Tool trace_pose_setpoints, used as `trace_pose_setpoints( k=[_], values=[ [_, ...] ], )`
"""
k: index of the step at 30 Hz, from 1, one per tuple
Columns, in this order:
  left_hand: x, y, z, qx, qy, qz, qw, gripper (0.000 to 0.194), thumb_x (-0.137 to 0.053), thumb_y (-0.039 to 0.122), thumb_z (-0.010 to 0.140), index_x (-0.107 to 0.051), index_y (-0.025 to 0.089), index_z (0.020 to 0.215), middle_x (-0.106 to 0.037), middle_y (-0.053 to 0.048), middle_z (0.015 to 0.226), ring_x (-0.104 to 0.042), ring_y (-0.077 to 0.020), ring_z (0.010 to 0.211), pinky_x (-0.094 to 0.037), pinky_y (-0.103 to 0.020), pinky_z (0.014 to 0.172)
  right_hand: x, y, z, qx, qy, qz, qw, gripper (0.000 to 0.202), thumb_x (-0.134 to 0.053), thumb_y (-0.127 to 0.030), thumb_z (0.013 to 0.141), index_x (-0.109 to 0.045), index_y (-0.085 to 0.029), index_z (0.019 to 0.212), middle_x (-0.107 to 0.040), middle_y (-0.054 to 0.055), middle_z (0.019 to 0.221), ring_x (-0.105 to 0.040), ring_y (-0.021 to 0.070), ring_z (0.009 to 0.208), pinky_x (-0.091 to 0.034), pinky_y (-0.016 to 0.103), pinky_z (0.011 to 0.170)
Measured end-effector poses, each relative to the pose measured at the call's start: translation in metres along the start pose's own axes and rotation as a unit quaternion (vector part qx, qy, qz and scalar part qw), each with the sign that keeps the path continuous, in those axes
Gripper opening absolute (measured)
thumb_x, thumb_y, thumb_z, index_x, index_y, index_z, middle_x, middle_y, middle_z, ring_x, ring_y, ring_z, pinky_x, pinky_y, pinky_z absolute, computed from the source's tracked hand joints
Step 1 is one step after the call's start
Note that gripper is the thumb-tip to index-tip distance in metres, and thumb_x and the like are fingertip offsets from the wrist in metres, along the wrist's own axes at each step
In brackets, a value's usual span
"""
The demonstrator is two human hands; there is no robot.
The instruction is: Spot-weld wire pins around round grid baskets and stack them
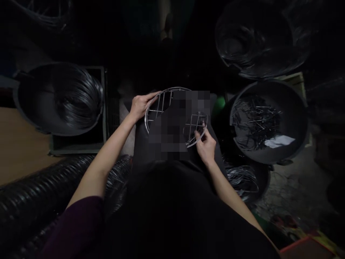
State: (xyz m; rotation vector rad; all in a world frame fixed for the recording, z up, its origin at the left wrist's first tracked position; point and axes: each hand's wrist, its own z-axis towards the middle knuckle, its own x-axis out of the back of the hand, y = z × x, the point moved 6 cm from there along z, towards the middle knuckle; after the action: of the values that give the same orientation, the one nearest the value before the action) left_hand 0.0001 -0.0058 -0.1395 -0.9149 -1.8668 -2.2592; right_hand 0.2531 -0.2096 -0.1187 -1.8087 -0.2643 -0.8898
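Note:
A round metal wire rack [162, 101] with a shiny rim and crossing thin bars lies over my dark-clothed lap. At its upper left rim, my left hand [140, 107] holds on, fingers stretched along the edge. My right hand [206, 146] grips the lower right rim, thumb and fingers closed round the wire. A blurred, pixelated patch covers the rack's middle, so that part is hidden.
To the left, a dark basin [43, 115] holds wire rings and sits on a crate [81, 148]. On the right, another basin [299, 126] contains short metal pieces and a white scrap [279, 141]. Stacked wire rings [40, 187] lie lower left. A third basin [280, 32] stands upper right.

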Motion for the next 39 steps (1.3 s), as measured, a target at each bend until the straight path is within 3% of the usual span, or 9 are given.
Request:
trace_pose_setpoints(
  k=[3,8,11,16,22,25,28,32,39],
  values=[
    [-0.003,0.005,-0.002,-0.009,-0.01,0.003,1.0,0.029,-0.061,0.043,0.093,-0.074,0.028,0.114,-0.076,-0.001,0.111,-0.073,-0.0242,0.102,-0.054,-0.035,0.09,0.005,0.001,-0.019,0.023,0.049,-0.019,0.998,0.059,-0.05,-0.056,0.087,-0.067,-0.012,0.124,-0.07,0.016,0.109,-0.066,0.0268,0.096,-0.052,0.044,0.094],
    [-0.003,0.012,-0.006,-0.031,-0.025,0.006,0.999,0.03,-0.054,0.042,0.097,-0.07,0.032,0.12,-0.074,0.002,0.116,-0.071,-0.0219,0.106,-0.051,-0.036,0.092,-0.004,-0.005,-0.044,0.073,-0.076,-0.084,0.991,0.092,-0.06,-0.061,0.078,-0.039,-0.007,0.149,-0.06,0.023,0.12,-0.06,0.0348,0.109,-0.048,0.053,0.096],
    [-0.002,0.008,-0.008,-0.029,-0.019,0.0,0.999,0.03,-0.055,0.044,0.097,-0.071,0.031,0.119,-0.074,0.0,0.117,-0.071,-0.0224,0.108,-0.049,-0.038,0.097,-0.017,-0.004,-0.048,0.034,-0.074,-0.121,0.989,0.118,-0.069,-0.07,0.065,-0.025,-0.004,0.153,-0.051,0.027,0.126,-0.051,0.0423,0.12,-0.044,0.059,0.098],
    [0.001,-0.001,-0.008,-0.017,0.009,0.014,1.0,0.031,-0.055,0.042,0.096,-0.071,0.028,0.119,-0.074,-0.003,0.116,-0.07,-0.0234,0.106,-0.044,-0.042,0.102,-0.037,0.0,-0.046,-0.004,-0.046,-0.127,0.991,0.121,-0.067,-0.074,0.065,-0.022,-0.005,0.153,-0.047,0.029,0.128,-0.048,0.0465,0.121,-0.039,0.066,0.098],
    [0.022,0.015,-0.007,0.036,0.047,-0.081,0.995,0.047,-0.051,0.052,0.095,-0.069,0.018,0.122,-0.074,-0.008,0.114,-0.069,-0.0213,0.104,-0.05,-0.034,0.097,-0.003,-0.003,-0.028,0.035,-0.077,-0.001,0.996,0.086,-0.059,-0.069,0.078,-0.045,-0.016,0.144,-0.058,0.017,0.126,-0.057,0.0305,0.116,-0.045,0.051,0.103],
    [0.026,0.032,-0.005,0.042,-0.021,-0.099,0.994,0.056,-0.06,0.058,0.088,-0.068,0.019,0.126,-0.072,-0.008,0.12,-0.068,-0.0261,0.111,-0.05,-0.038,0.102,0.021,-0.011,-0.009,0.018,-0.054,0.084,0.995,0.062,-0.05,-0.061,0.089,-0.056,-0.021,0.135,-0.06,0.012,0.131,-0.058,0.0257,0.118,-0.044,0.046,0.107],
    [0.027,0.047,-0.005,0.02,-0.075,-0.055,0.995,0.057,-0.066,0.057,0.083,-0.069,0.019,0.125,-0.07,-0.008,0.125,-0.065,-0.0297,0.118,-0.048,-0.04,0.106,0.022,-0.022,0.006,-0.02,-0.05,0.172,0.984,0.06,-0.053,-0.059,0.088,-0.059,-0.021,0.134,-0.068,0.01,0.117,-0.065,0.0235,0.098,-0.054,0.042,0.089],
    [0.029,0.052,-0.008,0.019,-0.061,-0.021,0.998,0.051,-0.061,0.053,0.089,-0.067,0.019,0.127,-0.069,-0.007,0.126,-0.066,-0.028,0.118,-0.049,-0.039,0.107,0.011,-0.031,0.005,-0.084,-0.04,0.262,0.961,0.062,-0.062,-0.054,0.082,-0.06,-0.018,0.133,-0.069,0.004,0.08,-0.058,0.0148,0.063,-0.051,0.03,0.06],
    [0.027,0.053,-0.007,-0.004,-0.052,-0.036,0.998,0.052,-0.062,0.05,0.089,-0.063,0.021,0.132,-0.065,-0.005,0.132,-0.062,-0.0271,0.124,-0.047,-0.039,0.109,0.019,-0.044,-0.006,-0.101,0.0,0.344,0.933,0.058,-0.062,-0.049,0.082,-0.06,-0.02,0.132,-0.065,0.0,0.074,-0.047,0.0069,0.052,-0.037,0.019,0.045]
  ],
)
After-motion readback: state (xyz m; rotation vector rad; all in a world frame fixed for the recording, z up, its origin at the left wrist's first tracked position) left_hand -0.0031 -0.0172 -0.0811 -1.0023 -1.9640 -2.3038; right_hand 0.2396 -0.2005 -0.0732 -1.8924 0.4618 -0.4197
